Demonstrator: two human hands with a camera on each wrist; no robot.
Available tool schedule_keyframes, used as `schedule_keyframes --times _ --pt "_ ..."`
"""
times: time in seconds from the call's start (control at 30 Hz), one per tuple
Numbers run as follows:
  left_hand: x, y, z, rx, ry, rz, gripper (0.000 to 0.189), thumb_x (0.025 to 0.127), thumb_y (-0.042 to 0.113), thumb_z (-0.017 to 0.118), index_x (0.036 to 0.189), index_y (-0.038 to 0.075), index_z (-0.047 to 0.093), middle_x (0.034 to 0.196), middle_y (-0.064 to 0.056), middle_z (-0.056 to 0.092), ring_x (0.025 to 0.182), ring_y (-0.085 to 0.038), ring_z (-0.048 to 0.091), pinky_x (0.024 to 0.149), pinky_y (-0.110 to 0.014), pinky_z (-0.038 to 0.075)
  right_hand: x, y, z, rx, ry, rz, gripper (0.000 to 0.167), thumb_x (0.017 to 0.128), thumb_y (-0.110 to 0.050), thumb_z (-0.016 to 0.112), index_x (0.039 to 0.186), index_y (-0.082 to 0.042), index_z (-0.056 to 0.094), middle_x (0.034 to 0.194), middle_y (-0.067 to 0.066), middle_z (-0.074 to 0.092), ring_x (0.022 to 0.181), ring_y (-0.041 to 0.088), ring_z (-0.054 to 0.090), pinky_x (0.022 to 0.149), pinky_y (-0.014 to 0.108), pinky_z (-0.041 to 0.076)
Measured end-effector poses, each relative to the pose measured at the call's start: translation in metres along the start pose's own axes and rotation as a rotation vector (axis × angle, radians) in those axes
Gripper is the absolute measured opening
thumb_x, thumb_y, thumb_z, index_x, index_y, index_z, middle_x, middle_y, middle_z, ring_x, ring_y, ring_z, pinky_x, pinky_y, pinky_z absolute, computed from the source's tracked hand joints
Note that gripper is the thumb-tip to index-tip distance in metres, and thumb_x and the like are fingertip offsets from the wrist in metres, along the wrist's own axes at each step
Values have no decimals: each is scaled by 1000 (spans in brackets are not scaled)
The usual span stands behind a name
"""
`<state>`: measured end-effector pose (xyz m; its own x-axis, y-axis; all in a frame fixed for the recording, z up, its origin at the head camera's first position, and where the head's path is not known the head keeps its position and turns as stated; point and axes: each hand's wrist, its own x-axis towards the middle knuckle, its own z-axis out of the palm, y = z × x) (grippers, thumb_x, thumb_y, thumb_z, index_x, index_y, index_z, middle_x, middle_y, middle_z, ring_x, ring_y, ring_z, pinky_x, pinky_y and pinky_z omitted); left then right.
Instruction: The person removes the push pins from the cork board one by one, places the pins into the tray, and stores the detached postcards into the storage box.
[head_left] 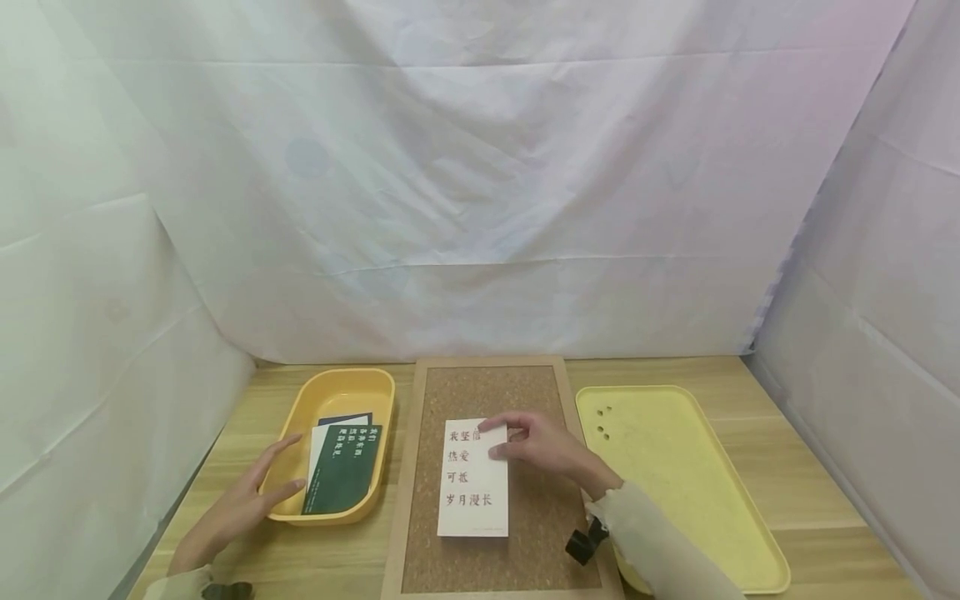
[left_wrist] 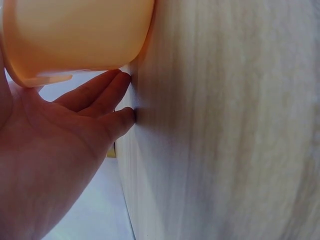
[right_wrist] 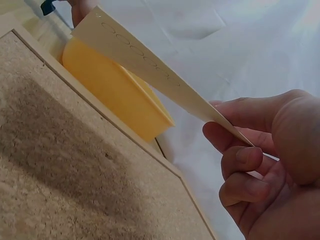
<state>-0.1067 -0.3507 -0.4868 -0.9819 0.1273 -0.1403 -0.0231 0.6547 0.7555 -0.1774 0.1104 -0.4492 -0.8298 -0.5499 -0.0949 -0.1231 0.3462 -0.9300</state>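
Observation:
My right hand point(head_left: 542, 443) pinches a white card point(head_left: 474, 508) by its upper right edge, thumb on one face and fingers on the other. Lines of printed Chinese characters cover its front; in the right wrist view the card point(right_wrist: 145, 62) is tilted above the cork board point(head_left: 540, 517), showing a back with a row of small ovals. At the left side of the yellow tub point(head_left: 386, 400), my left hand point(head_left: 243, 500) reaches thumb and forefinger over the rim. Its other fingers point(left_wrist: 107, 92) extend outside, low against the table. A dark green card point(head_left: 345, 471) lies in the tub.
Under the green card are a white card point(head_left: 315, 454) and a dark blue one point(head_left: 345, 419). Right of the board lies a pale yellow tray point(head_left: 675, 475) with several small dark pieces point(head_left: 600, 429) near its far left corner. White cloth point(head_left: 480, 167) encloses the wooden table.

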Motion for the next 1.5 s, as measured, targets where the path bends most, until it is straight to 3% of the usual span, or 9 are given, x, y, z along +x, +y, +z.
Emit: schedule_keyframes --times 0.4,1.03,1.23,1.43,1.5 --pt "-1 1 0 12 -1 -4 78 95 39 64 158 23 21 162 -25 13 142 -60 12 96 -84 19 13 -11 9 -54 -5 -29 32 86 -25 77 118 -28 71 113 -1 70 88 14 71 81 37 55" --pt "-3 5 2 22 -2 -40 78 94 41 64 158 25 21 163 -25 13 142 -59 13 98 -83 19 36 -38 31 51 -70 -24 34 89 -27 74 122 -31 68 116 -5 69 95 15 70 92 47 53" --pt "-4 5 2 15 4 -17 77 95 39 65 157 22 23 163 -23 14 143 -59 13 98 -83 19 48 -45 41 37 -55 -25 34 88 -25 75 120 -32 69 113 -7 69 91 13 71 85 47 55" --pt "-4 6 3 22 7 -24 78 94 41 65 157 22 23 163 -23 15 143 -58 13 98 -82 19 56 -51 51 40 -66 -55 34 88 -20 74 122 -27 69 116 -5 68 89 12 71 64 29 52" --pt "-5 7 3 29 8 -29 78 94 41 65 157 22 23 162 -24 15 143 -58 14 98 -83 19 58 -53 53 48 -70 -59 34 89 -19 74 122 -26 69 116 -4 69 88 12 71 64 28 51"
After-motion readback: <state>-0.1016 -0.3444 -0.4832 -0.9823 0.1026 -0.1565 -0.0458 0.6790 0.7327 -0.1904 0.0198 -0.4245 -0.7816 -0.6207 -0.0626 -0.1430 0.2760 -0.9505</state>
